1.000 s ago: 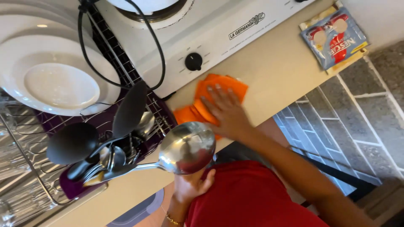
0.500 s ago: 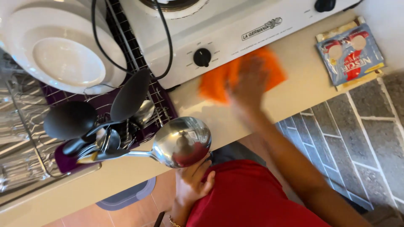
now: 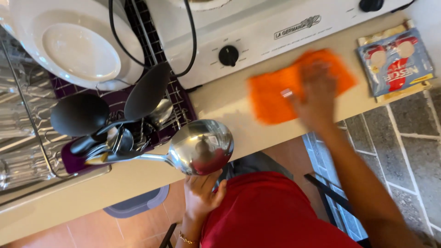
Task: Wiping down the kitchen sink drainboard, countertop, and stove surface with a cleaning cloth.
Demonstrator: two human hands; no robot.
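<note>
Right hand flat on the orange cloth, left hand idle at the near edge of the bench

At the left, a dish rack holds white plates and black spoons, and a steel ladle juts right from it over the bench; the left hand sits just under the ladle's bowl, below the near edge, fingers loosely curled on nothing I can see. Right of that lies the orange cloth, its long axis running left to right along the front of the white stove. The right hand, blurred, presses palm down with fingers spread on the cloth's right half, so it is far the nearer hand. A blue and red packet lies just right of the cloth
</note>
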